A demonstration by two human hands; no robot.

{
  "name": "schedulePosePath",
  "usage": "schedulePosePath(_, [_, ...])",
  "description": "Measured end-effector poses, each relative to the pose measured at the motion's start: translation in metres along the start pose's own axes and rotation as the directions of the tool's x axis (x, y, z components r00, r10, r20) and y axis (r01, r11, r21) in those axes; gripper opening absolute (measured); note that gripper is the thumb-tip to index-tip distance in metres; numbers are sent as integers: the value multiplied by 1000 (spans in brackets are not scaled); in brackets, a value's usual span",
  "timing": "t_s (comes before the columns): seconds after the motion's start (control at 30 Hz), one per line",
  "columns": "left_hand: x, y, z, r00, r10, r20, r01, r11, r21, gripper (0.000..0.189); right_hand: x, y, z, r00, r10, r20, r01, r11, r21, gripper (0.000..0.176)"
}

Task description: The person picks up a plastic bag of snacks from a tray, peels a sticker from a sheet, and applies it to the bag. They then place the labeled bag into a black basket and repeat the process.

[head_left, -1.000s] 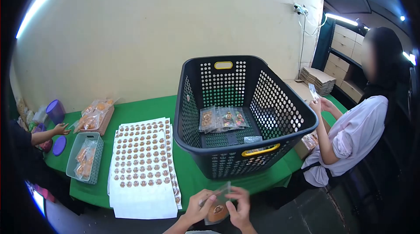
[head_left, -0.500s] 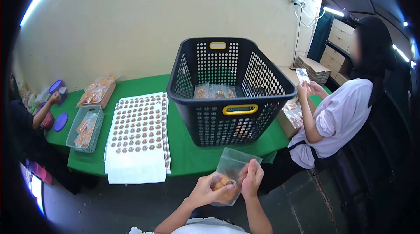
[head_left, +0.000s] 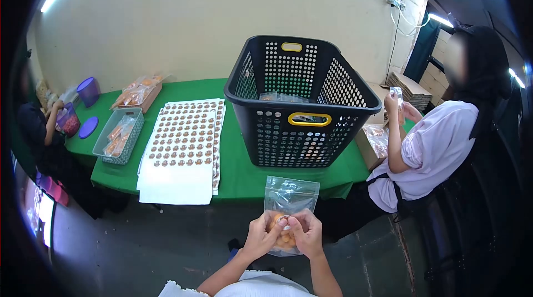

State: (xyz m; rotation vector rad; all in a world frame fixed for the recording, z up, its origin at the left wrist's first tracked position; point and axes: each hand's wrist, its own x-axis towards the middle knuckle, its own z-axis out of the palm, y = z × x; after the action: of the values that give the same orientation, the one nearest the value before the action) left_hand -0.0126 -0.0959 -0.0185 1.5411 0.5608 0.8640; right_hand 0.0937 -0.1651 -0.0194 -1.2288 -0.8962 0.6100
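A clear zip bag [head_left: 291, 194] with orange round snacks in its lower part hangs upright in front of me, past the table's front edge. My left hand [head_left: 264, 236] grips its left side and my right hand [head_left: 307, 234] its right side. Both thumbs press on a small round sticker [head_left: 284, 220] on the front of the bag. Beyond the hands stands a large black perforated basket [head_left: 280, 139] with yellow-rimmed handles and several bags inside. Sheets of round stickers [head_left: 180, 147] lie to its left on the green cloth.
A grey-green basket [head_left: 129, 150] and a box of snack bags [head_left: 145, 100] stand at the left, near a purple lid [head_left: 89, 127]. One person [head_left: 438, 136] at the right holds a packet beside a carton [head_left: 369, 144]. Another person [head_left: 41, 130] is at the far left.
My right hand has moved from the bag's upper right side down to the sticker, beside my left thumb. The bag now hangs straighter. The view has shifted, and the far-left person's hand is lower.
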Motion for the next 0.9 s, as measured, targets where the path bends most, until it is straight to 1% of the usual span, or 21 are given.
schedulePosePath(0.03, [1,-1,0,1000,-5,-1,5,1000,-3,22,0,1,-1,1000,-22,5,22,997,-70,14])
schedulePosePath(0.1, [4,-6,-1,1000,-26,5,26,999,40,21,1,1,1,999,-38,2,38,996,-86,14])
schedulePosePath(0.17, [9,-7,-5,1000,-26,12,26,999,42,20,3,3,4,998,-56,4,56,993,-100,14])
schedulePosePath(0.23, [19,-9,-12,1000,-13,15,12,999,49,19,8,6,9,997,-79,12,80,981,-176,12])
schedulePosePath(0.3, [27,-14,-23,1000,6,-6,-6,1000,28,24,16,10,21,995,-95,6,95,982,-161,11])
schedulePosePath(0.37, [36,-12,-37,1000,-9,-21,9,1000,9,24,26,13,36,994,-107,-1,105,984,-145,11])
schedulePosePath(0.47, [52,-14,-60,999,-42,-32,41,999,-14,24,42,18,54,995,-85,56,92,986,-141,14])
schedulePosePath(0.53, [66,-18,-80,998,-54,-37,54,998,-16,23,52,26,64,996,-50,67,56,995,-88,16])
schedulePosePath(0.57, [73,-20,-93,997,-50,53,46,996,71,22,57,32,66,996,-52,75,59,994,-87,16])
schedulePosePath(0.6, [81,-20,-104,988,-55,144,32,987,160,21,61,38,64,989,-8,147,15,999,-43,17])
schedulePosePath(0.63, [90,-17,-104,995,99,-10,-99,995,-16,17,66,43,64,975,34,220,-34,999,-1,19])
schedulePosePath(0.67, [98,-18,-115,995,98,-15,-98,995,-10,17,73,45,67,974,33,226,-35,999,5,19])
schedulePosePath(0.73, [112,-20,-140,961,222,166,-232,971,48,16,83,47,74,942,-28,336,51,997,-59,22])
schedulePosePath(0.77, [113,-20,-146,972,130,194,-127,992,-26,11,87,49,77,936,34,349,-22,999,-39,22])
schedulePosePath(0.8, [116,-20,-150,972,124,198,-123,992,-16,11,93,50,81,938,33,346,-25,999,-29,22])
schedulePosePath(0.87, [122,-16,-152,951,161,266,-199,973,121,11,108,45,90,983,-109,148,101,993,57,24])
schedulePosePath(0.9, [123,-13,-150,953,143,266,-174,980,95,15,115,41,98,988,-129,88,113,979,169,16])
